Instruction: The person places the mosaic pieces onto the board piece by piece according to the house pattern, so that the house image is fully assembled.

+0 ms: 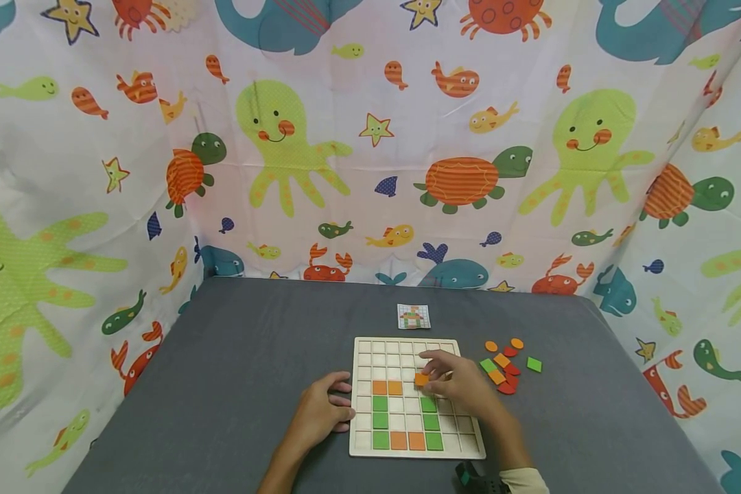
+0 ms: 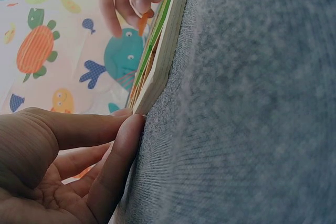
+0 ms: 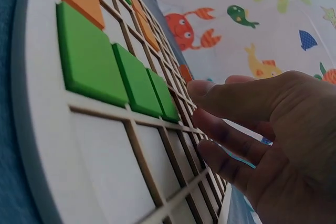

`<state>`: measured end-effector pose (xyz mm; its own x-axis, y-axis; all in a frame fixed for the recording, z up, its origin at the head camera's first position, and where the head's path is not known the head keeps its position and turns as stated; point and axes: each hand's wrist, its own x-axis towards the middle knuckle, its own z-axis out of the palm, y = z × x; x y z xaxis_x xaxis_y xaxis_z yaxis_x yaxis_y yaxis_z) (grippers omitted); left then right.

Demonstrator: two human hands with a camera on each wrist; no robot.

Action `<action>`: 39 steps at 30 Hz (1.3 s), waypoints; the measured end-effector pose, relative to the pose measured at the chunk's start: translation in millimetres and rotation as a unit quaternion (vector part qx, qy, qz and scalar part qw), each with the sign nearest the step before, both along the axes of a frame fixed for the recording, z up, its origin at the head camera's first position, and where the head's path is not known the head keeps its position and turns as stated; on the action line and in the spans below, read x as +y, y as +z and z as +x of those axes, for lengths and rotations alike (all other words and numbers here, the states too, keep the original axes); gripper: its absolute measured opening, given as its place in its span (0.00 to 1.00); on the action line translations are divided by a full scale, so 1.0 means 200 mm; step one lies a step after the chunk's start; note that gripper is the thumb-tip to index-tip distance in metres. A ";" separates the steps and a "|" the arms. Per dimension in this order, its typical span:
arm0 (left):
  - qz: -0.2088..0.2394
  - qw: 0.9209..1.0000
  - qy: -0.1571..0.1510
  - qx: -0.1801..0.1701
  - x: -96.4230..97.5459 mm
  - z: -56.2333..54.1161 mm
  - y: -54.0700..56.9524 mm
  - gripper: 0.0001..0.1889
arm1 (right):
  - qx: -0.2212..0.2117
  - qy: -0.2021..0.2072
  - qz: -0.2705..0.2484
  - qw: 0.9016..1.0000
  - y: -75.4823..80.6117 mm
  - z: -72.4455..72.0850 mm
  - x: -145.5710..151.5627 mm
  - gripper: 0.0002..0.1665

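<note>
A pale wooden grid board (image 1: pixel 364 405) lies on the grey table. Thumb and index finger of my left hand (image 1: pixel 318 409) pinch its left edge, as the left wrist view shows close up. My right hand (image 1: pixel 466 384) holds an orange square tile (image 1: pixel 421 379) by its fingertips, just over the board, above the right-hand column of green tiles (image 1: pixel 430 421). That tile also shows edge-on in the left wrist view (image 2: pixel 143 23). Green tiles (image 1: pixel 379 420) form another column at left. Two orange tiles (image 1: pixel 395 387) top it, and two more orange tiles (image 1: pixel 416 440) fill the bottom row between the columns.
Right of the board lies a loose pile of orange, red and green pieces (image 1: pixel 501 360), some round. A single green square (image 1: pixel 534 364) sits apart from them. Behind the board is a small printed pattern card (image 1: pixel 413 317). A sea-animal curtain (image 1: pixel 370 206) surrounds the table.
</note>
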<state>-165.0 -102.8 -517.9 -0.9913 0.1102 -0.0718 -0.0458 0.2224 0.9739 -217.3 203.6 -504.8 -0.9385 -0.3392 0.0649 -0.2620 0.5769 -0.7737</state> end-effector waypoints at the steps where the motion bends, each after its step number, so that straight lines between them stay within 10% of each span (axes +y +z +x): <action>1: -0.001 1.000 0.000 -0.001 0.00 0.00 0.00 0.37 | -0.001 0.005 0.000 1.000 0.00 0.00 -0.01 0.33; 39: -0.001 1.000 0.001 -0.002 0.00 0.00 -0.01 0.37 | -0.006 0.013 -0.011 1.000 -0.01 0.01 -0.11 0.33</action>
